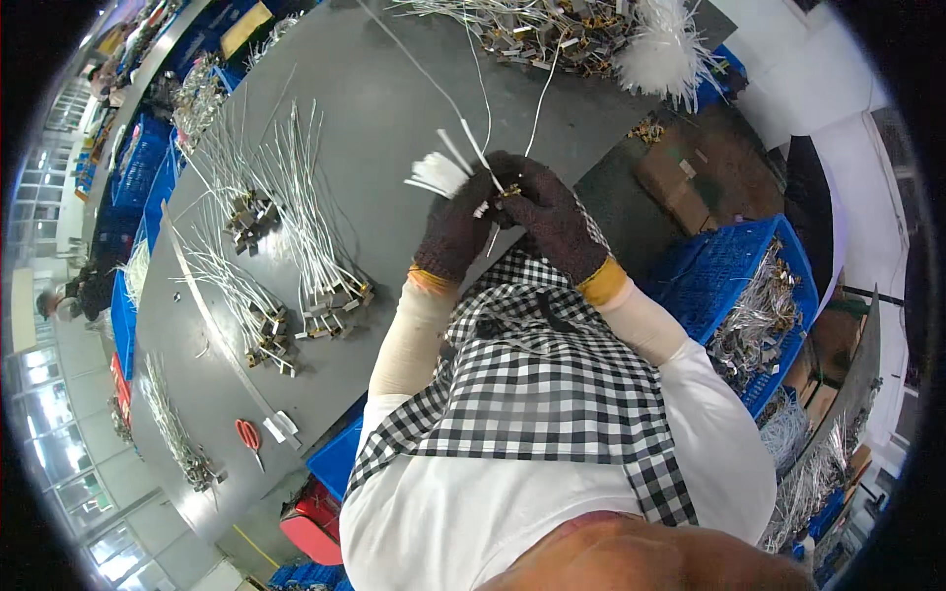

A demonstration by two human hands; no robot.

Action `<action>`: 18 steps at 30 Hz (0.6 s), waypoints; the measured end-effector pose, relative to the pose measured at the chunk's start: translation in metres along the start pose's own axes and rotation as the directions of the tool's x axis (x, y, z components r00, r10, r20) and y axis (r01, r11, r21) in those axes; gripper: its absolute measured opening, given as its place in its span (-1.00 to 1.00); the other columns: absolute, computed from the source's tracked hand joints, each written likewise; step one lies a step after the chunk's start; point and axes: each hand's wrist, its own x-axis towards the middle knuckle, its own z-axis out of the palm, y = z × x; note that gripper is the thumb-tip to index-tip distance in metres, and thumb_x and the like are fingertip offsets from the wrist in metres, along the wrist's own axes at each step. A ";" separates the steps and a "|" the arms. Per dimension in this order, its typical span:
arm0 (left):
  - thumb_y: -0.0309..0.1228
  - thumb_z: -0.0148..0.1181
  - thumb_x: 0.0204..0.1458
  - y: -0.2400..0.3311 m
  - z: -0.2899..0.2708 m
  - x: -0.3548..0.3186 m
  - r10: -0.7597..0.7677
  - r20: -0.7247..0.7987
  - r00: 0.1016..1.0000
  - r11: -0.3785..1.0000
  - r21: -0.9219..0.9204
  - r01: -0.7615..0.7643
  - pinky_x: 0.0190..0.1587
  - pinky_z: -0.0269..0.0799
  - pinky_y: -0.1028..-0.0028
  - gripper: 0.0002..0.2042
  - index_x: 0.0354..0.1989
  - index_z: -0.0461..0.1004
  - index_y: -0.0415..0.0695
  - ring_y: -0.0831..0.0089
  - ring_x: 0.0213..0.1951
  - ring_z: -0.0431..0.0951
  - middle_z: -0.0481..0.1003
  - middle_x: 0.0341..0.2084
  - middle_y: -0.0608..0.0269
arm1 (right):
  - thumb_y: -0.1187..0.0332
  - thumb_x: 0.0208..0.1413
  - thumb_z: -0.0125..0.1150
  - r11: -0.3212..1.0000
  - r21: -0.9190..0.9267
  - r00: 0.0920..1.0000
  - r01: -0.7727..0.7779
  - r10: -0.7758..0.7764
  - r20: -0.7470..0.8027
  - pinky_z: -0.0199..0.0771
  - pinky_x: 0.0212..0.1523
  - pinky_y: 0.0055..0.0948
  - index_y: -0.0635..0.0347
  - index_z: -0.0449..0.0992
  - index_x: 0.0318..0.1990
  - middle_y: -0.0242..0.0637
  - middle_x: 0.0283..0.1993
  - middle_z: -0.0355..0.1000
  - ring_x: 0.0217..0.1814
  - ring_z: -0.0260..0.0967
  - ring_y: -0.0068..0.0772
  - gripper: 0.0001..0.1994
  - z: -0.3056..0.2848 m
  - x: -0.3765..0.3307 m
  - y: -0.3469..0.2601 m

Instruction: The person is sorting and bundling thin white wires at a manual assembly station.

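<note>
Both my hands wear dark brown knit gloves with yellow cuffs and meet above the table's near edge. My left hand [455,234] is closed around a bundle of short white sleeves [439,174], whose ends fan out past the fingers. My right hand [558,219], fingers pinched, grips a small brass-coloured terminal part [511,191] close to the left fingertips. Thin white wires [541,106] run up from between the hands across the tabletop. A longer white sleeve [474,141] stands up there too. The gloves hide where wire and part join.
On the grey table [384,108] lie bunches of wired parts [325,227], a long white strip [219,330] and red-handled scissors [249,438]. A heap of wired parts [532,39] fills the far edge. At right stands a blue crate [705,261] of similar parts.
</note>
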 end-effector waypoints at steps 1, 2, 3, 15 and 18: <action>-0.68 0.03 0.05 -0.009 -0.002 -0.001 0.006 0.002 1.000 1.000 -0.006 -0.006 -0.10 0.51 0.35 -0.56 0.11 0.45 -0.03 0.19 -0.13 0.59 0.55 -0.12 0.03 | 0.46 0.22 0.11 1.000 0.003 1.000 -0.024 0.024 -0.006 0.48 -0.12 -0.42 0.27 0.25 0.24 -0.22 -0.02 0.43 -0.12 0.44 -0.38 -0.56 0.002 0.003 0.002; -0.66 0.06 0.04 -0.019 -0.001 0.001 0.089 -0.002 0.996 0.992 0.088 -0.089 -0.13 0.52 0.38 -0.56 0.12 0.45 -0.02 0.24 -0.17 0.59 0.55 -0.14 0.05 | 0.46 0.22 0.11 1.000 -0.005 0.999 -0.018 0.018 -0.028 0.48 -0.12 -0.42 0.27 0.25 0.24 -0.22 -0.02 0.43 -0.12 0.44 -0.38 -0.56 0.002 0.005 0.006; -0.64 0.09 0.04 -0.015 -0.002 0.008 0.174 -0.004 0.985 0.968 0.184 -0.170 -0.16 0.53 0.40 -0.56 0.12 0.45 -0.02 0.29 -0.20 0.59 0.55 -0.16 0.07 | 0.46 0.22 0.12 0.999 0.022 0.997 -0.040 0.041 -0.066 0.48 -0.11 -0.43 0.27 0.25 0.24 -0.22 -0.02 0.43 -0.10 0.43 -0.40 -0.56 0.004 0.009 0.011; -0.31 0.23 0.07 -0.107 -0.007 -0.013 -0.704 0.035 0.709 0.477 -0.716 0.509 -0.24 0.55 0.41 -0.73 -0.11 0.53 -0.20 0.33 -0.31 0.60 0.58 -0.30 0.19 | 0.35 0.17 0.05 -0.384 -0.905 0.803 0.181 -0.473 0.361 0.41 0.10 -0.15 0.07 0.39 0.18 -0.07 0.11 0.42 0.11 0.38 -0.03 -0.60 -0.123 0.126 -0.030; -0.31 0.23 0.09 -0.104 -0.009 -0.010 -0.685 0.045 0.727 0.452 -0.757 0.472 -0.23 0.56 0.37 -0.69 -0.07 0.51 -0.26 0.29 -0.24 0.61 0.58 -0.23 0.12 | 0.29 0.06 0.09 -0.092 -0.991 0.893 0.093 -0.432 0.124 0.39 0.06 -0.11 0.10 0.42 0.13 -0.04 0.08 0.41 0.06 0.38 0.01 -0.57 -0.137 0.170 -0.026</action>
